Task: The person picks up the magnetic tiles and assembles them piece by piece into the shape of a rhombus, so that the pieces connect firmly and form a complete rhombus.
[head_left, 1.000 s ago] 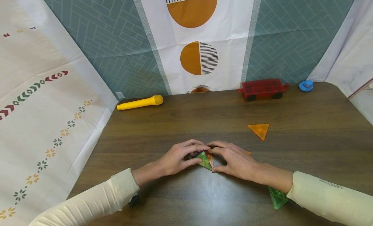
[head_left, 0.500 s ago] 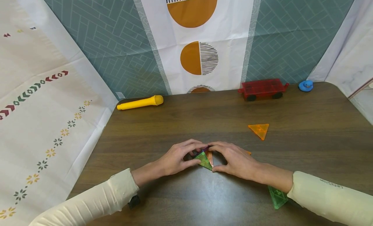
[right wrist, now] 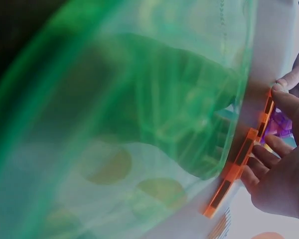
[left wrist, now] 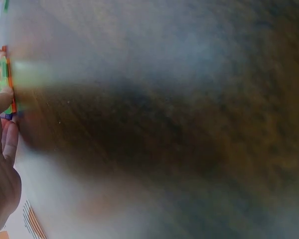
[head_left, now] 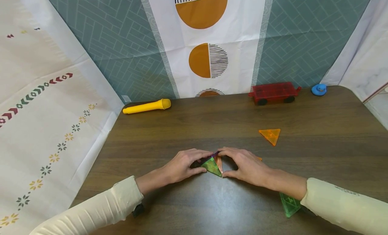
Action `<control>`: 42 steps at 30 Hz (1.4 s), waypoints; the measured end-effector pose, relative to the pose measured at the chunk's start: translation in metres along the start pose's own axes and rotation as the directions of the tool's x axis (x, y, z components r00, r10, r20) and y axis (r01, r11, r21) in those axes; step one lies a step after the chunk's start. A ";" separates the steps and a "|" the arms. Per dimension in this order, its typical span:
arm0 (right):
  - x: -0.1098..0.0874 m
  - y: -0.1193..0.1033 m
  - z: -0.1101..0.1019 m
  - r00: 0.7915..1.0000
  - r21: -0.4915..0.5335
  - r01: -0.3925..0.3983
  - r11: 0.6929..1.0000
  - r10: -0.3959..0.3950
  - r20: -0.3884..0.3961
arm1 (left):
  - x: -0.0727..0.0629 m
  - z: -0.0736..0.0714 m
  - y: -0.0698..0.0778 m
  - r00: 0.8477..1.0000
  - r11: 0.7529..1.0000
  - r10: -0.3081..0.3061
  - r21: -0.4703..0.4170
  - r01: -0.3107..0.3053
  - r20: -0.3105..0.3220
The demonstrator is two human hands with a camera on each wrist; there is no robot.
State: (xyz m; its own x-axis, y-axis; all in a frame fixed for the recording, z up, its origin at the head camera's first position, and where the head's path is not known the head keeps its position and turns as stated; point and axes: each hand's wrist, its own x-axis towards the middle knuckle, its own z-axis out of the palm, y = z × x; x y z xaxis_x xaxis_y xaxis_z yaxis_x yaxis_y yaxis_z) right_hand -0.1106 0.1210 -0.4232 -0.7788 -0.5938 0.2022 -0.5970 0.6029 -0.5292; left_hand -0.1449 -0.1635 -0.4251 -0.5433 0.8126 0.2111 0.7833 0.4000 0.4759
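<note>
Several magnetic triangle tiles stand leaned together mid-table in the head view: a green tile (head_left: 213, 167) in front, an orange tile (head_left: 219, 163) on the right and a purple tile (head_left: 215, 154) behind. My left hand (head_left: 182, 165) holds the group from the left, thumb at the green tile's corner and fingers by the purple one. From the right, my right hand (head_left: 246, 166) pinches the orange tile between thumb and index finger. Its other fingers lie near another orange tile (right wrist: 229, 174), mostly hidden by the hand in the head view.
A loose orange triangle tile (head_left: 270, 136) lies beyond my right hand. Another green tile (head_left: 290, 204) is beside my right forearm. Along the back edge are a yellow toy microphone (head_left: 147, 106), a red toy wagon (head_left: 274, 93) and a blue rubber duck (head_left: 319, 89).
My left thumb and fingers have drawn back slightly to the left, showing more of the green and purple tiles. My right hand keeps its pinch almost unchanged.
</note>
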 end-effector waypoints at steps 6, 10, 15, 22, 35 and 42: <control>-0.002 0.005 -0.010 1.000 0.006 0.000 1.000 0.000 -0.025 | 0.001 -0.005 -0.001 1.000 1.000 0.002 -0.009 -0.002 -0.009; -0.004 0.010 -0.022 0.999 0.009 -0.032 0.999 0.032 -0.023 | 0.005 -0.013 -0.002 1.000 0.999 -0.022 -0.037 0.022 0.004; -0.008 0.019 -0.040 0.995 0.018 -0.095 0.995 0.095 -0.002 | 0.016 -0.032 0.003 0.996 0.994 -0.085 -0.064 0.086 0.021; -0.018 0.039 -0.068 0.965 0.072 -0.253 0.965 0.247 0.087 | 0.043 -0.060 0.021 0.985 0.967 -0.171 -0.193 0.166 -0.011; -0.032 0.095 -0.094 0.923 -0.050 -0.382 0.923 0.384 0.023 | 0.073 -0.025 0.086 0.984 0.959 -0.072 -0.283 0.024 -0.160; -0.039 0.109 -0.099 0.895 -0.047 -0.445 0.894 0.445 -0.009 | 0.072 0.005 0.113 0.991 0.944 -0.130 -0.310 0.115 -0.028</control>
State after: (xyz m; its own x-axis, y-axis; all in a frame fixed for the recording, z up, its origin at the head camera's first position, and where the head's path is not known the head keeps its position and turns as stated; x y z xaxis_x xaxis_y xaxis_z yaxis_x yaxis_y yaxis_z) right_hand -0.1649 0.2629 -0.4071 -0.9649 -0.2583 -0.0471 -0.1962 0.8286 -0.5243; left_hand -0.0943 -0.0581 -0.3604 -0.6485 0.7417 0.1714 0.5834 0.3396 0.7378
